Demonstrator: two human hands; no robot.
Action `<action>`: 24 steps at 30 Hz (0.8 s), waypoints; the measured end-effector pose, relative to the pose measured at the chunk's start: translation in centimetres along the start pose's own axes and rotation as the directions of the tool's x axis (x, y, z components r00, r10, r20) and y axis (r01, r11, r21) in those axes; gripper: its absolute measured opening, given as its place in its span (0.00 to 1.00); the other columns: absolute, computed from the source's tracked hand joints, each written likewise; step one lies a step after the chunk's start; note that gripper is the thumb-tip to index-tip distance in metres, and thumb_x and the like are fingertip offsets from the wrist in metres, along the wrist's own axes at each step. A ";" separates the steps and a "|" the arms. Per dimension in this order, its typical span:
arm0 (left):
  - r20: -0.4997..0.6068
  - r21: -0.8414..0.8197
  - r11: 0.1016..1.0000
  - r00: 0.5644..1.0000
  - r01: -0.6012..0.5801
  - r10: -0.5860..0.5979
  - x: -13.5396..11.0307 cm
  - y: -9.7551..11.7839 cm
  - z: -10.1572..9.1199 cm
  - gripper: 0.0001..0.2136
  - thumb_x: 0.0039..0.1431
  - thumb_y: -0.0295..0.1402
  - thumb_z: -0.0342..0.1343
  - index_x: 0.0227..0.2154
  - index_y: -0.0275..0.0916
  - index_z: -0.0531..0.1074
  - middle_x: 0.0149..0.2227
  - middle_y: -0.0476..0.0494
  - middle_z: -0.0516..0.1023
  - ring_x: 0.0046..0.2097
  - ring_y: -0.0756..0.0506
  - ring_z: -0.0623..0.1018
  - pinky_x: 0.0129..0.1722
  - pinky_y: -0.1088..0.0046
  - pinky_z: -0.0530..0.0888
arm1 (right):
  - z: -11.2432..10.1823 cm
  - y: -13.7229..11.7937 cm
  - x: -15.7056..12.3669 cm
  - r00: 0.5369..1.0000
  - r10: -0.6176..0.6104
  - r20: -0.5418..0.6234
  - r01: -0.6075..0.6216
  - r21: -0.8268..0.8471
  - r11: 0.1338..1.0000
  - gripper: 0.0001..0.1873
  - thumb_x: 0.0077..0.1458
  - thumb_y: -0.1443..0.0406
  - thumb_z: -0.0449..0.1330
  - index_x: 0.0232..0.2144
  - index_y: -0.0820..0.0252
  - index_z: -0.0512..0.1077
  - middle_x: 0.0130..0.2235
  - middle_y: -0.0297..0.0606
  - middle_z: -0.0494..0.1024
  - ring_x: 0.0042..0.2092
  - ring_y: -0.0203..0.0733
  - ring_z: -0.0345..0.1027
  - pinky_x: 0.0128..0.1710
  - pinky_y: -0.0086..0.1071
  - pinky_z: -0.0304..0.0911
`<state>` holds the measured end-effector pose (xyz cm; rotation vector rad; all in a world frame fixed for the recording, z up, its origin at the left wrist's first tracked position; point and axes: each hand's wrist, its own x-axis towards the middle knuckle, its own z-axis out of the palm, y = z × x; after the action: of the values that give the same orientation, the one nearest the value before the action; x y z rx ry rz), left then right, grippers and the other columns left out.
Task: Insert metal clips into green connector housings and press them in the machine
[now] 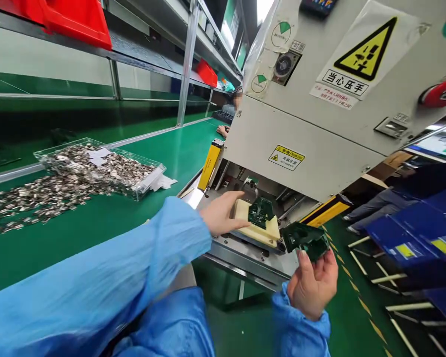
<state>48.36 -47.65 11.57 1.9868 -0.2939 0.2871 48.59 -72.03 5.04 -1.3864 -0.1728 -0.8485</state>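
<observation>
My left hand (pixel 222 214) reaches to the left side of a cream-coloured fixture block (pixel 241 210), thumb and fingers spread apart. A dark green moulded part (pixel 260 212) sits in the block, just beyond my left fingertips. In my right hand (pixel 315 285) is a second dark green, glossy part (pixel 306 240), pinched by its lower edge between thumb and fingers. It is in the air to the right of the block, tilted. The block rests on the metal bed of a grey press machine (pixel 260 134).
On the green bench to the left, a clear tray (pixel 141 191) overflows with small metal pieces (pixel 51 196). Yellow bars (pixel 210 166) flank the machine opening. Red bins (pixel 77 22) sit on a shelf. Another person's hand (pixel 223 131) shows behind. Blue panels (pixel 412 228) stand right.
</observation>
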 end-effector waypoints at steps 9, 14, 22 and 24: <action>-0.059 -0.111 0.992 0.996 0.061 -0.068 4.5 0.6 2.6 0.35 0.46 0.39 0.65 0.56 0.30 0.62 0.49 0.30 0.73 0.50 0.37 0.75 0.51 0.58 0.72 | 2.3 1.6 6.8 0.905 0.009 0.425 0.094 -0.222 0.971 0.35 0.46 0.58 0.68 0.54 0.62 0.64 0.52 0.51 0.72 0.53 0.54 0.66 0.52 0.49 0.63; 0.012 -0.199 0.966 0.986 0.165 -0.166 -2.6 -0.2 -3.7 0.25 0.44 0.36 0.66 0.47 0.35 0.71 0.42 0.39 0.77 0.46 0.40 0.77 0.51 0.59 0.73 | 5.1 1.5 8.9 0.621 0.074 0.780 0.206 -0.254 0.945 0.30 0.47 0.57 0.67 0.51 0.60 0.68 0.49 0.46 0.76 0.50 0.51 0.69 0.52 0.47 0.63; 0.005 -0.216 0.853 0.874 0.476 -0.486 -10.8 -6.3 -5.5 0.27 0.34 0.36 0.71 0.42 0.40 0.76 0.55 0.34 0.71 0.57 0.33 0.71 0.53 0.53 0.70 | -0.2 2.1 7.1 0.797 0.003 0.605 0.354 -0.470 0.809 0.29 0.51 0.45 0.57 0.46 0.59 0.73 0.51 0.48 0.73 0.55 0.55 0.64 0.58 0.52 0.56; 0.067 -0.167 0.865 0.881 0.473 -0.469 -10.6 -7.5 -4.8 0.29 0.33 0.37 0.71 0.44 0.39 0.75 0.60 0.33 0.65 0.59 0.33 0.68 0.55 0.52 0.68 | -4.6 3.3 5.5 0.924 0.014 0.383 0.258 -0.647 0.717 0.32 0.50 0.42 0.54 0.43 0.61 0.73 0.49 0.52 0.74 0.53 0.60 0.66 0.55 0.57 0.58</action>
<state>40.56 -39.39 3.75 1.8155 0.1542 -0.0781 52.79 -78.73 4.57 -2.2744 -0.2512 -0.7883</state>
